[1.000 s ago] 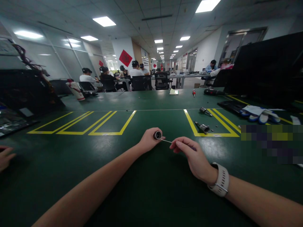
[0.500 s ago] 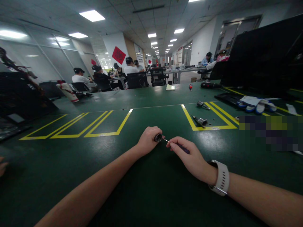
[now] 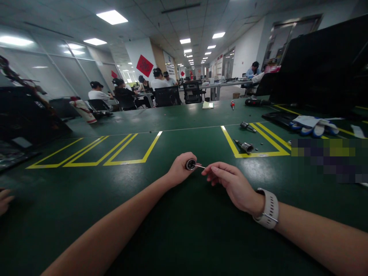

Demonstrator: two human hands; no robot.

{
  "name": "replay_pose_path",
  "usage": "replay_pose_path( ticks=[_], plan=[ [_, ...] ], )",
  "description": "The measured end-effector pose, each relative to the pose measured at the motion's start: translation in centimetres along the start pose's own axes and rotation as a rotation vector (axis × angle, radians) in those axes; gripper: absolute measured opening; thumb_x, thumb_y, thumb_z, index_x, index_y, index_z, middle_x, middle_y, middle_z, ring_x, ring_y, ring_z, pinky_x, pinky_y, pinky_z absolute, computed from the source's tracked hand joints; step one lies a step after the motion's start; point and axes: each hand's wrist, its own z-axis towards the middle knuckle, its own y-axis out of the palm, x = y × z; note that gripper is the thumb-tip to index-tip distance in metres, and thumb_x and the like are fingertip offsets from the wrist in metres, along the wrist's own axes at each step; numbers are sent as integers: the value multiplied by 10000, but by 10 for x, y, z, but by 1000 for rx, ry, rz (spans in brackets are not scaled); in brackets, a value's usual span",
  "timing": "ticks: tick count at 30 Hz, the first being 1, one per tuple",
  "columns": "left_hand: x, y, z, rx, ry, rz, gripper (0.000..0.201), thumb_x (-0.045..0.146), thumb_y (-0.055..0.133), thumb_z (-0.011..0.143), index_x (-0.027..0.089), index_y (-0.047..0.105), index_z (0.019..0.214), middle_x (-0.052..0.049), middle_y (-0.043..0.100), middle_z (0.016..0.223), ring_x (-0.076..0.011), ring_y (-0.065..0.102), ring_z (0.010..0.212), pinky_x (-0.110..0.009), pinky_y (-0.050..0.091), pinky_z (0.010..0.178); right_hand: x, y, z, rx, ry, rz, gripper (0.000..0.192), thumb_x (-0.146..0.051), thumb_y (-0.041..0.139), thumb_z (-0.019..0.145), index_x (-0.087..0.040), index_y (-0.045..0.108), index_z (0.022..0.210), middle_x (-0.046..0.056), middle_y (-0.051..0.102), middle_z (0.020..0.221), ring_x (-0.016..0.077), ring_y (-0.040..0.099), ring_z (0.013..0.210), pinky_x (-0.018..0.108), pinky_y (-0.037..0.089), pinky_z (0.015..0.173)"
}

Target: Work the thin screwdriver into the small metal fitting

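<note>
Small dark metal cylinder (image 3: 190,164), round open end facing the camera

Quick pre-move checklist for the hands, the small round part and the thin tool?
1. Left hand grips the round metal part, open end toward the tool: ok.
2. Right hand pinches the thin tool: ok.
3. Tool tip meets the part's opening: ok; how deep it sits: cannot tell.
4. Both forearms rest low over the green table: ok.
5. Spare metal pieces lie apart, inside the yellow lines: ok.
6. Another person's hand at the left edge, well away: ok.
</note>
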Motion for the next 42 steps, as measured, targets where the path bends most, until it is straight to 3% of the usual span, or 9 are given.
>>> replay_pose_path(
  ticks=[10, 20, 27, 36, 42],
  plan=[
    [-4, 5, 1, 30, 108, 246, 164, 260, 543, 817, 165, 507, 689, 14, 530, 682, -126, 486, 663, -273, 331, 659, 3, 1, -2, 15, -18, -221, 194, -298, 499, 846, -193, 660, 871, 36, 627, 864, 166, 541, 785, 316, 417, 686],
    [-6, 4, -1, 47, 125, 152, 163, 258, 566, 802, 165, 492, 691, 20, 525, 693, -114, 479, 654, -257, 344, 645, 1, 1, 2, 31, 66, 64, 181, -289, 525, 808, -179, 670, 799, 58, 640, 876, 174, 538, 781, 324, 400, 690],
    [-8, 4, -1, 60, 86, 24, 156, 256, 576, 779, 164, 482, 694, 17, 520, 707, -110, 481, 647, -245, 362, 610, 0, 1, 1, 26, 58, 69, 192, -303, 511, 821, -183, 661, 811, 56, 631, 882, 175, 532, 786, 326, 401, 688],
    [-4, 4, 0, 15, 107, 263, 144, 239, 527, 819, 166, 506, 696, 16, 523, 684, -123, 481, 658, -271, 340, 646, 3, 1, -1, 43, 3, -135, 199, -304, 504, 825, -194, 670, 826, 44, 629, 842, 178, 530, 775, 326, 400, 676],
    [-4, 4, -1, 15, 117, 266, 156, 245, 534, 816, 166, 498, 687, 20, 511, 670, -122, 479, 644, -272, 338, 641, 1, 2, 2, 49, 64, 13, 189, -293, 519, 807, -179, 667, 782, 53, 634, 842, 176, 533, 770, 326, 394, 682]
  ],
)
